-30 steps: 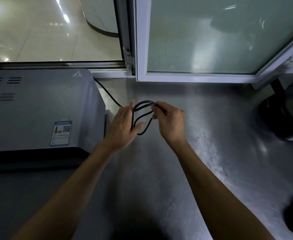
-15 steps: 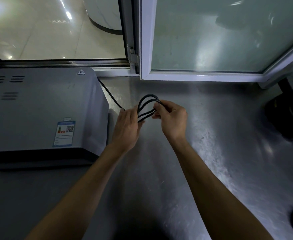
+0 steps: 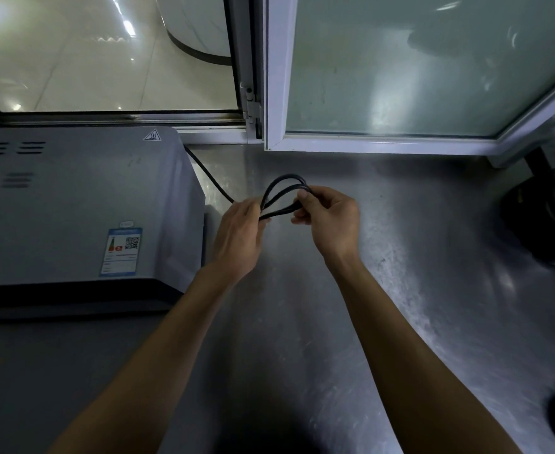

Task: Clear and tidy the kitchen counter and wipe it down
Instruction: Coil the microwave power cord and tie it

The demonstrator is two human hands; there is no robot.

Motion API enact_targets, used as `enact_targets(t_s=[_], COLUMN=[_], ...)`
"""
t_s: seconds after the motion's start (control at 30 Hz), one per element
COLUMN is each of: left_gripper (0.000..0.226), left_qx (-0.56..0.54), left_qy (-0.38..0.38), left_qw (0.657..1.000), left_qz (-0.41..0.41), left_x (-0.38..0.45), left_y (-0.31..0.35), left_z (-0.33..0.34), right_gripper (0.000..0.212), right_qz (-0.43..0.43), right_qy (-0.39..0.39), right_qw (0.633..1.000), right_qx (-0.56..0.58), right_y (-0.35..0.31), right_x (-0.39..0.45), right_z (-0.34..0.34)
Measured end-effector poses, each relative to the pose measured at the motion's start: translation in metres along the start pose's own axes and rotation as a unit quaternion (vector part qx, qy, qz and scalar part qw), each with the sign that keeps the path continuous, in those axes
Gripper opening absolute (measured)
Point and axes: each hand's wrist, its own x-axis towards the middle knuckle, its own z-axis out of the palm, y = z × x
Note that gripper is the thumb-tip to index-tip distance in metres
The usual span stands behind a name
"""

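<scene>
Head view: I am holding the black cord folded into loops above the tabletop, toward its back edge, just right of the grey oven. My right hand is pinching the loops' right end; my left hand is gripping the left end, fingers curled round the strands. The bundle's long axis is running left to right between them. The free run is trailing back-left behind the oven, nearer my left hand.

The steel counter in front of me was scuffed and dull, running back to the window frame. On it to my left sat a grey oven; at the far right stood a dark appliance, partly cut off.
</scene>
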Motion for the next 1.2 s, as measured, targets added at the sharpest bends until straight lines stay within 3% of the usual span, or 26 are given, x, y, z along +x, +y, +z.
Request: enact_targets(t_s=[0.13,0.4,0.73,1.03,1.2], left_gripper=[0.012,0.012,0.018,0.027,0.027], left_qx=[-0.018,-0.021,-0.059,-0.088,-0.005], left_qy=[-0.005,-0.029,-0.098,-0.165,-0.195], left_qw=[1.000,0.999,0.992,0.979,0.978], left_qz=[0.013,0.011,-0.048,-0.083,-0.079], left_x=[0.006,0.007,0.008,0.015,0.018], left_y=[-0.002,-0.010,-0.014,-0.015,-0.012], left_z=[-0.004,-0.007,-0.009,-0.018,-0.015], right_gripper=[0.013,0.016,0.019,0.017,0.018], right_qz=[0.016,0.032,-0.012,-0.045,-0.052], right_qy=[-0.004,-0.026,-0.079,-0.035,-0.018], right_qw=[0.999,0.997,0.997,0.995,0.995], right_qx=[0.044,0.066,-0.002,-0.077,-0.084], right_y=[-0.002,-0.001,0.000,-0.004,-0.004], right_x=[0.003,0.006,0.016,0.027,0.030], right_z=[-0.002,0.006,0.006,0.019,0.019])
